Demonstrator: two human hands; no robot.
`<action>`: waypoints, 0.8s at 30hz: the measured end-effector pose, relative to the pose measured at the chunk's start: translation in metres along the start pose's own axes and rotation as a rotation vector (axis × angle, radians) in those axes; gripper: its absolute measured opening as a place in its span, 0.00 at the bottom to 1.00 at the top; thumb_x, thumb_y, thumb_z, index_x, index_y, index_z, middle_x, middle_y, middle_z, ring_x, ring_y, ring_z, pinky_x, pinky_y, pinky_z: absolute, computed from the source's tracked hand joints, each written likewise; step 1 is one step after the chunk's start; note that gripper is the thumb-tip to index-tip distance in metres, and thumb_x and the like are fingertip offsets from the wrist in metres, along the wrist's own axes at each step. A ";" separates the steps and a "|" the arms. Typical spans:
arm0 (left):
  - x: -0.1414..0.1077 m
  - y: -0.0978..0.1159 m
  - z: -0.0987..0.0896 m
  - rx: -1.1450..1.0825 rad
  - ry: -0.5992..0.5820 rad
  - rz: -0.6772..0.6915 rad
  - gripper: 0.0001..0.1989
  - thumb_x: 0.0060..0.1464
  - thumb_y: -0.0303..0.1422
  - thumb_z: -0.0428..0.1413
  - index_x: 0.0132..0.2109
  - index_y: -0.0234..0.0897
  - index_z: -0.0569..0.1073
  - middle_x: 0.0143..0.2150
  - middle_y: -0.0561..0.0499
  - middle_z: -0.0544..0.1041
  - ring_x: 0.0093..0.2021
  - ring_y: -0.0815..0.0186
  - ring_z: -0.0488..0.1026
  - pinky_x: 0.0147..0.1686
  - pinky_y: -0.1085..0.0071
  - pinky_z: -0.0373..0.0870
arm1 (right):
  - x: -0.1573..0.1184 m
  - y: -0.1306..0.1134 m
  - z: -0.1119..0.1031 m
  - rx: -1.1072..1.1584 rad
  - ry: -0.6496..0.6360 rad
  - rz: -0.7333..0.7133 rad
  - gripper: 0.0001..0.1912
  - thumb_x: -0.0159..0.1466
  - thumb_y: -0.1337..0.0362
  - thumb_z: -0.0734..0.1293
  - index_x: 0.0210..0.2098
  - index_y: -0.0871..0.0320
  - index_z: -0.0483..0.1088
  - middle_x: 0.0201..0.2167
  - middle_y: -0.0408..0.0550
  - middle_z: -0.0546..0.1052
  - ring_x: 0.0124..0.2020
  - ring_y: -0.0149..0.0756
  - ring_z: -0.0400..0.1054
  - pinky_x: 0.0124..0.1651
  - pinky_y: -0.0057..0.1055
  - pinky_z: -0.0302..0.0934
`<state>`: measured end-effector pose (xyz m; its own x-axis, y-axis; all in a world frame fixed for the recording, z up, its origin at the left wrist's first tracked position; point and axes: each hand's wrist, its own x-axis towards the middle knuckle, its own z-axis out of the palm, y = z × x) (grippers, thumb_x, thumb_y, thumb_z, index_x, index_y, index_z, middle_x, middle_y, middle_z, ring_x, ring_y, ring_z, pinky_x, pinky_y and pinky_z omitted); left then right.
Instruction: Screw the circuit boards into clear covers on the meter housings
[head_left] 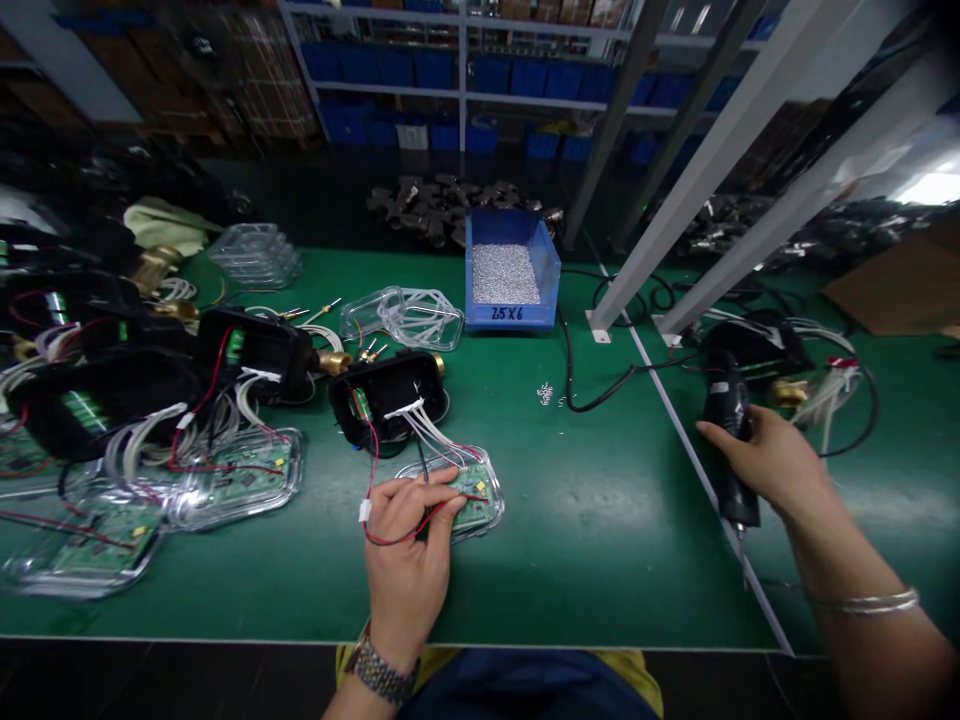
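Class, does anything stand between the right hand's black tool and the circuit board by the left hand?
Nothing visible stands on the tabletop between tool and board; a red wire, though, lies over the board itself.

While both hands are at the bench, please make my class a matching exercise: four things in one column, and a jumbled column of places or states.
Things
1. Blue bin
2. Power screwdriver
3. Rightmost circuit board
4. Wristwatch

Places or states
A. Strapped around the left wrist
B. Holding many small metal pieces
C. Black, with the right hand on it
D. Green, in a clear cover beside the left hand's thumb

Right pairs: 1-B, 2-C, 3-D, 4-A
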<state>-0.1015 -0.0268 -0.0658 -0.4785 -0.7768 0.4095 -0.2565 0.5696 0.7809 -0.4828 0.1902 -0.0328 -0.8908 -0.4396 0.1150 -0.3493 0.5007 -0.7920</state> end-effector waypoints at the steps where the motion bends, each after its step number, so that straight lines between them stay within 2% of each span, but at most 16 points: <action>1: 0.000 0.000 0.000 0.001 -0.002 0.001 0.05 0.62 0.28 0.61 0.40 0.45 0.77 0.46 0.55 0.83 0.48 0.61 0.72 0.50 0.59 0.67 | -0.003 -0.010 0.001 -0.055 0.059 -0.046 0.16 0.47 0.62 0.82 0.31 0.50 0.74 0.26 0.48 0.63 0.31 0.49 0.63 0.26 0.40 0.54; 3: 0.001 0.001 0.000 0.008 -0.005 0.009 0.06 0.61 0.27 0.61 0.40 0.45 0.77 0.46 0.55 0.83 0.48 0.61 0.72 0.50 0.59 0.66 | -0.015 -0.039 0.012 -0.170 0.158 -0.190 0.16 0.52 0.61 0.80 0.38 0.48 0.77 0.32 0.52 0.64 0.43 0.56 0.62 0.35 0.44 0.56; 4: 0.002 0.001 0.000 0.011 -0.007 0.016 0.06 0.61 0.27 0.62 0.40 0.45 0.77 0.46 0.55 0.83 0.48 0.61 0.72 0.50 0.60 0.66 | -0.024 -0.057 0.021 -0.264 0.175 -0.312 0.13 0.57 0.58 0.77 0.42 0.48 0.77 0.36 0.54 0.67 0.47 0.57 0.62 0.40 0.47 0.57; 5: 0.002 0.002 -0.001 0.014 -0.009 0.023 0.06 0.61 0.26 0.61 0.40 0.45 0.77 0.46 0.55 0.83 0.48 0.61 0.73 0.50 0.60 0.66 | -0.035 -0.075 0.034 -0.288 0.136 -0.453 0.10 0.62 0.59 0.74 0.43 0.50 0.77 0.39 0.55 0.69 0.47 0.55 0.63 0.45 0.49 0.57; 6: 0.003 0.002 -0.001 0.017 -0.011 0.032 0.06 0.61 0.26 0.61 0.40 0.45 0.77 0.46 0.55 0.83 0.47 0.61 0.73 0.50 0.60 0.66 | -0.048 -0.093 0.048 -0.212 0.011 -0.573 0.07 0.66 0.61 0.72 0.44 0.53 0.77 0.40 0.54 0.72 0.45 0.50 0.66 0.46 0.48 0.59; 7: 0.003 0.003 -0.001 0.019 -0.011 0.041 0.06 0.61 0.26 0.61 0.40 0.44 0.77 0.45 0.55 0.83 0.47 0.61 0.74 0.49 0.60 0.65 | -0.060 -0.110 0.064 -0.162 -0.149 -0.638 0.05 0.68 0.61 0.70 0.43 0.52 0.76 0.38 0.49 0.75 0.41 0.44 0.69 0.45 0.43 0.62; 9: 0.004 0.003 -0.002 0.025 -0.011 0.055 0.07 0.61 0.25 0.61 0.40 0.44 0.77 0.45 0.55 0.83 0.47 0.62 0.74 0.49 0.60 0.65 | -0.083 -0.136 0.096 -0.061 -0.527 -0.715 0.05 0.70 0.64 0.67 0.44 0.54 0.75 0.37 0.46 0.77 0.40 0.37 0.71 0.43 0.36 0.65; 10: 0.004 0.004 -0.002 0.028 -0.011 0.059 0.07 0.61 0.25 0.61 0.40 0.44 0.77 0.45 0.55 0.83 0.47 0.62 0.75 0.49 0.61 0.65 | -0.091 -0.145 0.109 -0.036 -0.619 -0.721 0.05 0.71 0.66 0.66 0.44 0.56 0.75 0.37 0.46 0.77 0.40 0.37 0.71 0.43 0.35 0.65; 12: 0.005 0.005 -0.002 0.035 -0.010 0.066 0.07 0.61 0.25 0.62 0.40 0.44 0.77 0.45 0.56 0.83 0.47 0.63 0.74 0.49 0.62 0.64 | -0.100 -0.154 0.130 -0.058 -0.744 -0.696 0.04 0.70 0.68 0.66 0.43 0.58 0.74 0.37 0.46 0.77 0.39 0.37 0.70 0.43 0.34 0.64; 14: 0.005 0.005 -0.001 0.042 -0.006 0.074 0.07 0.60 0.25 0.62 0.40 0.44 0.77 0.44 0.56 0.83 0.46 0.64 0.75 0.49 0.62 0.64 | -0.102 -0.156 0.141 -0.106 -0.786 -0.664 0.03 0.68 0.70 0.67 0.41 0.59 0.73 0.36 0.46 0.77 0.38 0.35 0.70 0.42 0.32 0.63; 19: 0.007 0.005 0.000 0.053 -0.009 0.073 0.07 0.60 0.25 0.62 0.39 0.44 0.77 0.44 0.56 0.83 0.47 0.64 0.75 0.51 0.61 0.64 | -0.096 -0.157 0.148 -0.131 -0.847 -0.664 0.04 0.66 0.72 0.69 0.40 0.58 0.74 0.35 0.43 0.76 0.36 0.32 0.70 0.40 0.29 0.62; 24: 0.005 0.005 0.000 0.078 -0.021 0.069 0.07 0.61 0.25 0.62 0.38 0.45 0.77 0.44 0.55 0.83 0.47 0.62 0.76 0.52 0.58 0.64 | -0.093 -0.160 0.151 -0.199 -0.893 -0.695 0.04 0.66 0.73 0.69 0.37 0.59 0.71 0.33 0.42 0.75 0.35 0.32 0.68 0.40 0.29 0.59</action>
<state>-0.1052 -0.0280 -0.0595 -0.5143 -0.7296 0.4507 -0.2861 0.6414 0.7119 -0.2996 0.0380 -0.0072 0.0087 -0.9992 -0.0390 -0.7954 0.0167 -0.6059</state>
